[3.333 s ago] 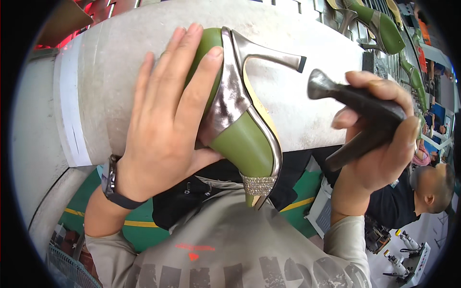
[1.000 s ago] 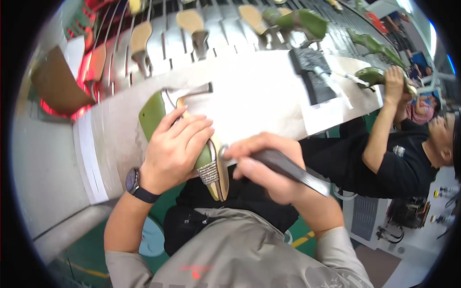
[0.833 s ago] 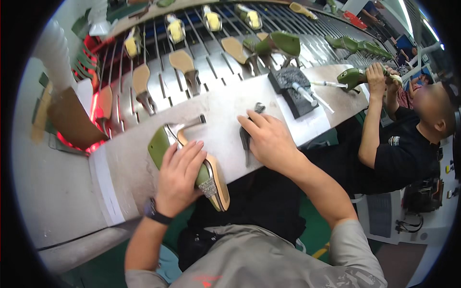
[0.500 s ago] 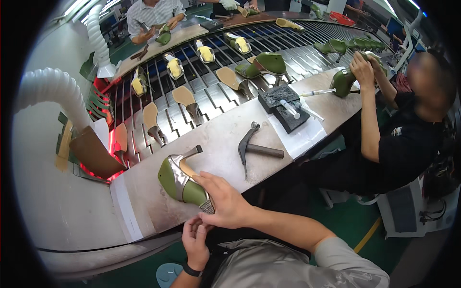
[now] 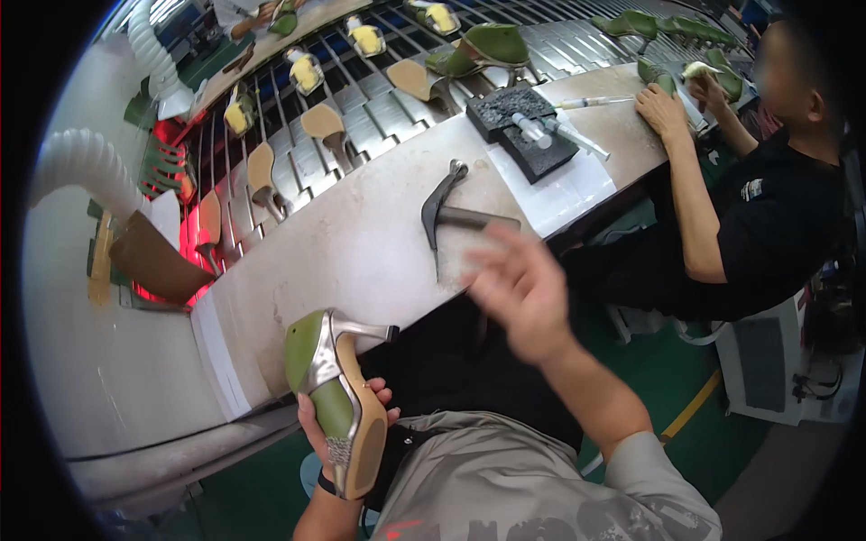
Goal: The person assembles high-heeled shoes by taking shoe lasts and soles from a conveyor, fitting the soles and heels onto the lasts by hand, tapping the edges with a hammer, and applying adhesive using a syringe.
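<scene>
My left hand point(image 5: 336, 426) grips a green high-heeled shoe point(image 5: 331, 392) with a silver heel and tan sole, held sole-up at the near edge of the grey workbench point(image 5: 361, 252). Blurred with motion, my right hand point(image 5: 516, 290) hangs empty in the air with fingers apart, just in front of a hammer point(image 5: 451, 212) that lies on the bench.
Behind the bench a slatted conveyor point(image 5: 361, 99) carries tan soles and green shoes on stands. A black foam pad point(image 5: 523, 131) with tools lies to the right. A person in black point(image 5: 758, 225) sits at the right, handling a shoe. A white hose point(image 5: 86, 167) curves at the left.
My right hand has let go of the shoe and lifted toward the hammer. My left hand has taken the shoe and drawn it back off the bench edge.
</scene>
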